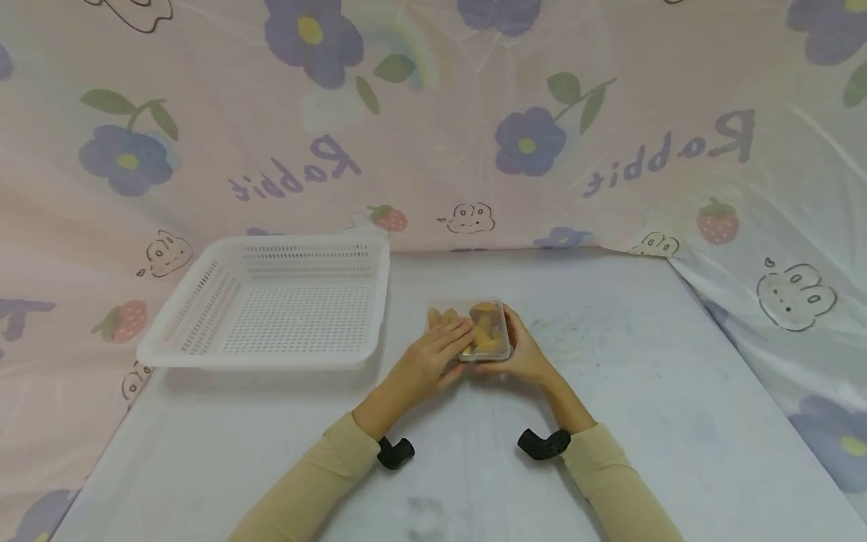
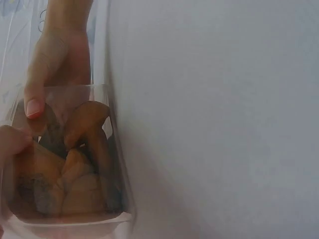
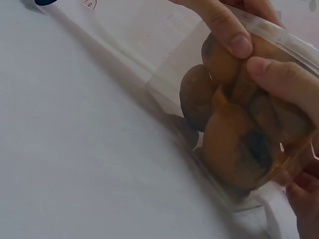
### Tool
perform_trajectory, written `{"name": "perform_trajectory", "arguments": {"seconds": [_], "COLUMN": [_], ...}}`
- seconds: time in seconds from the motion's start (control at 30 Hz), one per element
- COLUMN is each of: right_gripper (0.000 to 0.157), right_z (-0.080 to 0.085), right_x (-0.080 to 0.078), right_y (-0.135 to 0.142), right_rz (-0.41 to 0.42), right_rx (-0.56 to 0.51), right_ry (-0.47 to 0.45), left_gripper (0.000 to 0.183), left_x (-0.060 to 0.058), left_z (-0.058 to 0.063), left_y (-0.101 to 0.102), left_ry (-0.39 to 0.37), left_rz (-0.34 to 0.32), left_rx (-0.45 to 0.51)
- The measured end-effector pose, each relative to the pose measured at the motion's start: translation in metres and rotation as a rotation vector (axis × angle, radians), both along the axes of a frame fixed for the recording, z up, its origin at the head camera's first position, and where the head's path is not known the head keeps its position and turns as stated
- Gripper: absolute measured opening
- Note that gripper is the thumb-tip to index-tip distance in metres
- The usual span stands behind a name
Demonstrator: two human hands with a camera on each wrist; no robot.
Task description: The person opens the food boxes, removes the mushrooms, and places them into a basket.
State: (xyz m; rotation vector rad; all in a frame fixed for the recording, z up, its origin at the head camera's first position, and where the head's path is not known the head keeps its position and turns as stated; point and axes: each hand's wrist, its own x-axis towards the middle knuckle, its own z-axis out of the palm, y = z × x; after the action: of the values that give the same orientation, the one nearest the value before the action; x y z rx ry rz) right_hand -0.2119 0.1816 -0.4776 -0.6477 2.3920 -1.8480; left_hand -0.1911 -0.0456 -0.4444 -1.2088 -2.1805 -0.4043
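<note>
Both hands hold a clear plastic container (image 1: 504, 352) above the middle of the white table. Inside are several brown-orange pieces that look like mushrooms (image 3: 232, 144), packed against the clear wall. My left hand (image 1: 428, 363) lays its fingers across the upper left of the container, with its thumb low at the near side. From the right, my right hand (image 1: 524, 360) grips the container's side. In the wrist views, a thumb of each hand presses the clear face, and the mushrooms (image 2: 79, 169) show through it. Some fingers are hidden behind the container.
A white perforated plastic basket (image 1: 260, 357) stands on the table (image 1: 643, 391) to the left of the hands. Behind the table hangs a printed fabric curtain (image 1: 433, 150), which also covers the sides. Black wrist-worn devices (image 1: 544, 444) sit at both cuffs.
</note>
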Motion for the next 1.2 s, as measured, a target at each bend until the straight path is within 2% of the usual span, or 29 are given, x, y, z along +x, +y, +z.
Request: {"name": "perform_trajectory", "arguments": {"seconds": [0.27,0.4,0.57,0.87,1.03,1.2], "right_gripper": [0.11,0.109,0.11,0.114,0.115,0.103], "right_z": [0.001,0.004,0.005,0.003,0.008,0.01], "right_x": [-0.004,-0.007,-0.008,-0.006,-0.003,0.0], "right_y": [-0.001,-0.001,0.0,-0.001,0.002,0.009], "right_rz": [0.017,0.022,0.009,-0.007,0.066,0.135], "right_rx": [-0.045,-0.052,-0.026,0.011,-0.018,-0.081], "right_ry": [0.044,0.05,0.024,0.002,-0.023,-0.045], "left_gripper": [0.047,0.047,0.047,0.05,0.042,0.039], "left_x": [-0.007,-0.009,-0.007,-0.001,-0.003,-0.003], "left_z": [0.004,0.006,0.01,0.017,0.023,0.028], "left_y": [0.001,0.002,0.003,0.0,-0.001,-0.003], "left_ry": [0.044,0.068,0.109,-0.011,-0.022,-0.086], "left_rz": [-0.05,-0.047,-0.012,-0.002,-0.016,-0.024], "left_rx": [0.044,0.049,0.022,-0.01,-0.012,-0.011]}}
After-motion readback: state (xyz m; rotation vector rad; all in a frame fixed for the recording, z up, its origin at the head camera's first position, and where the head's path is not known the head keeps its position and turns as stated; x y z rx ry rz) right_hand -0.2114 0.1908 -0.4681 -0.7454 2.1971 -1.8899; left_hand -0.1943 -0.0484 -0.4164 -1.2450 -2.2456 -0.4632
